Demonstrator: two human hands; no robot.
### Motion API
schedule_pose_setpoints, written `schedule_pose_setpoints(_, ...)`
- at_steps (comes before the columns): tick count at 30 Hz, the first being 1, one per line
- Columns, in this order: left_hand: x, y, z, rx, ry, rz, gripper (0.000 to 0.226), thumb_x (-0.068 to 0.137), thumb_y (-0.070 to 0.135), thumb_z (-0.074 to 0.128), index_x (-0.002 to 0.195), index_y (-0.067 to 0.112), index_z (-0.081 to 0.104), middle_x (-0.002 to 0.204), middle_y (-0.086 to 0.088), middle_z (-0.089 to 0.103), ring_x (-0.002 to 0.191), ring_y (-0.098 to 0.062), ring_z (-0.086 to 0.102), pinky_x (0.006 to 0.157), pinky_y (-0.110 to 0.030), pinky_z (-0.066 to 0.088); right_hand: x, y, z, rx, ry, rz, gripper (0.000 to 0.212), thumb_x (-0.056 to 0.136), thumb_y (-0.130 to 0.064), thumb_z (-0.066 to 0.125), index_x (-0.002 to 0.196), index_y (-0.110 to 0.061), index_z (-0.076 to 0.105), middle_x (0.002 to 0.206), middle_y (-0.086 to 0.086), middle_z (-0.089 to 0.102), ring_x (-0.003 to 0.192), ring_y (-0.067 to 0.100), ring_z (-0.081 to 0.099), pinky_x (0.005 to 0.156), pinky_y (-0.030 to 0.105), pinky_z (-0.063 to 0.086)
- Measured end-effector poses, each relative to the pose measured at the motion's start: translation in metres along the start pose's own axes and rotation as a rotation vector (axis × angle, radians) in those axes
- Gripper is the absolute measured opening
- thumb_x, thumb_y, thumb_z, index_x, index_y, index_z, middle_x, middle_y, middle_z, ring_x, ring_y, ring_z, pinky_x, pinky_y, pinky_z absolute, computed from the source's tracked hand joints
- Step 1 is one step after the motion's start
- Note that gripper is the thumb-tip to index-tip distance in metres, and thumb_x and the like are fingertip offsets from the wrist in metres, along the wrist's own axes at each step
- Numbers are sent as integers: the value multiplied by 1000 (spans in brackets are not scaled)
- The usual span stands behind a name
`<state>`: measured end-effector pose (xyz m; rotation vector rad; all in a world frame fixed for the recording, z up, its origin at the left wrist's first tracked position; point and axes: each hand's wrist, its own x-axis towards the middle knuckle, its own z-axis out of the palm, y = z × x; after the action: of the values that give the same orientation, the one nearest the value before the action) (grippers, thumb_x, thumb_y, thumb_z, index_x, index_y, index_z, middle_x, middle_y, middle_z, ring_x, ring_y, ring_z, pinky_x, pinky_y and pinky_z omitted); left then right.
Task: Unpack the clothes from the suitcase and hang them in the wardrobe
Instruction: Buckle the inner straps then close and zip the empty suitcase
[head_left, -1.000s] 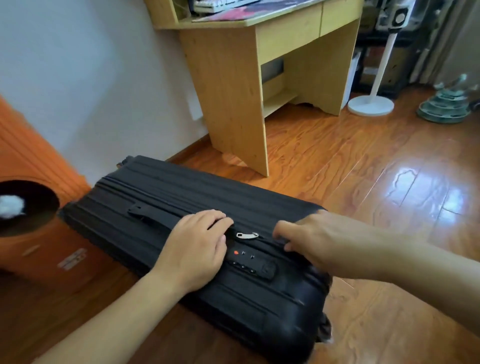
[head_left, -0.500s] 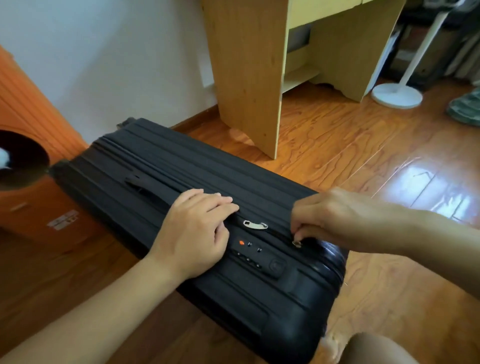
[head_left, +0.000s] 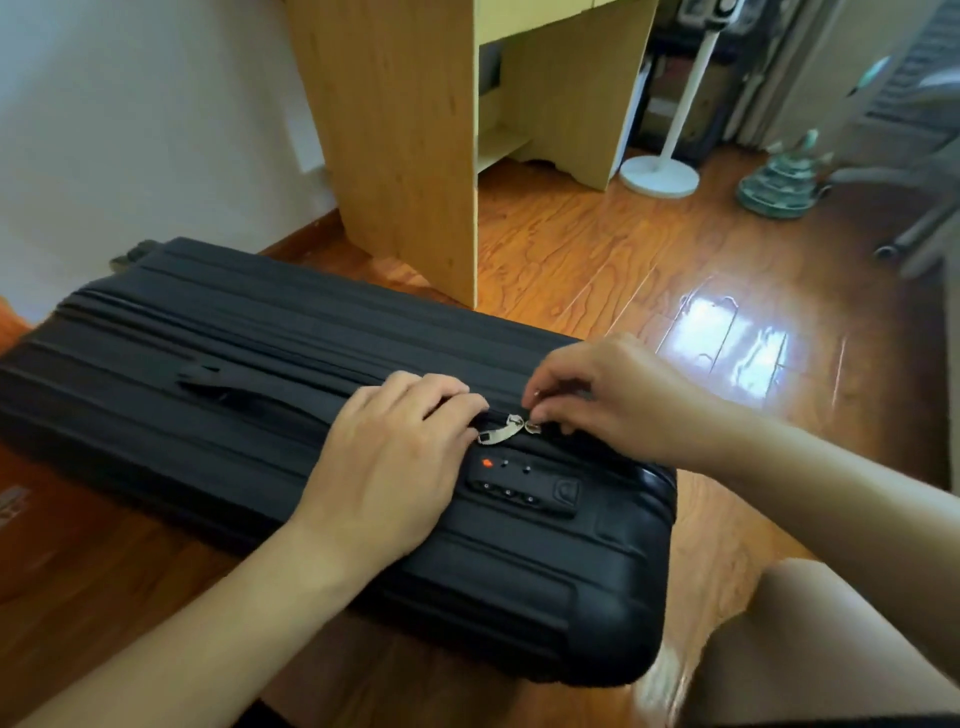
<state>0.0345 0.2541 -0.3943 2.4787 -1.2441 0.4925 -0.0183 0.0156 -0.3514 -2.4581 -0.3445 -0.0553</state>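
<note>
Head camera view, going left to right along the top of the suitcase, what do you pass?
Carry handle → left hand → long zipper pull → small zipper pull → right hand, all on the black suitcase.

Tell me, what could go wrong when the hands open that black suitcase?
1. The right hand pinches a small zipper pull right beside the other pull; they might snag or slip.
2. The left hand rests flat on the suitcase by the zipper, so fingers could get nipped.
3. The combination lock may need opening first.
</note>
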Motion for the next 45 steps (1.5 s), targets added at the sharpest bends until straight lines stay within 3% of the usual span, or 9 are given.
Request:
schedule_pose_setpoints(3, 2, -4, -2, -68, -36, 53, 27, 95, 35, 55, 116, 30, 72, 117, 14, 67, 100, -18, 62, 78, -37, 50, -5, -6, 12, -66, 94, -74, 6, 88, -16, 72, 93, -17, 76, 81, -23, 62, 78, -10, 59, 74, 6, 41)
schedule_pose_setpoints(8, 24, -19, -19, -95, -191, 218, 23, 95, 30, 63, 117, 31, 74, 109, 15, 68, 91, -16, 60, 74, -39, 55, -27, -10, 19, -1, 155, -60, 11, 90, -14, 72, 97, -19, 79, 88, -8, 67, 84, 4, 64, 77, 16, 48)
schedule_pose_setpoints(12, 36, -20, -32, -271, -278, 99, 19, 99, 24, 62, 108, 36, 74, 106, 21, 64, 98, -4, 54, 88, -33, 50, -28, -19, 19, -8, 143, -51, 12, 89, -13, 73, 96, -19, 81, 89, -8, 64, 84, 5, 64, 76, 14, 46)
schedule_pose_setpoints(16, 16, -11, -35, -399, -286, -18, 9, 96, 34, 65, 101, 36, 73, 90, 19, 62, 89, 0, 57, 81, -26, 46, -30, -23, 21, -33, 69, 9, 12, 90, -16, 74, 96, -24, 81, 96, -7, 57, 89, 8, 58, 80, 11, 41)
schedule_pose_setpoints(24, -6, -4, -19, -350, -153, 46, 35, 84, 55, 63, 109, 31, 71, 93, 21, 62, 91, -1, 53, 82, -24, 46, -23, -14, 21, -21, 86, -14, 10, 89, -9, 73, 92, -17, 77, 97, -11, 68, 93, 5, 66, 86, 23, 51)
schedule_pose_setpoints(29, -6, 1, -22, -322, -163, -3, 32, 90, 56, 54, 105, 33, 71, 91, 21, 63, 89, -1, 54, 79, -20, 43, -14, -10, 17, -50, -50, -28, 13, 90, -17, 73, 89, -29, 78, 106, -8, 53, 97, 11, 56, 86, 17, 44)
schedule_pose_setpoints(34, 19, 7, -29, -333, -369, -167, 14, 99, 36, 58, 104, 34, 70, 98, 19, 68, 94, 0, 58, 82, -28, 46, -19, -5, 24, -99, 20, -133, 8, 89, -23, 72, 90, -28, 79, 93, -13, 57, 91, 5, 53, 84, 13, 38)
schedule_pose_setpoints(38, 42, 13, -32, -285, -522, -245, 5, 93, 38, 67, 94, 34, 70, 83, 16, 68, 83, -3, 60, 75, -28, 49, -30, -2, 28, -68, 113, -130, 9, 89, -24, 72, 91, -27, 81, 97, -12, 61, 96, 12, 56, 86, 19, 42)
schedule_pose_setpoints(45, 80, 47, -39, 67, -663, -167, 24, 88, 39, 74, 80, 22, 59, 83, 0, 63, 72, -21, 59, 64, -36, 51, -30, 5, 31, 12, 197, -122, 13, 85, -16, 78, 93, -26, 81, 98, -16, 71, 97, 12, 62, 88, 33, 50)
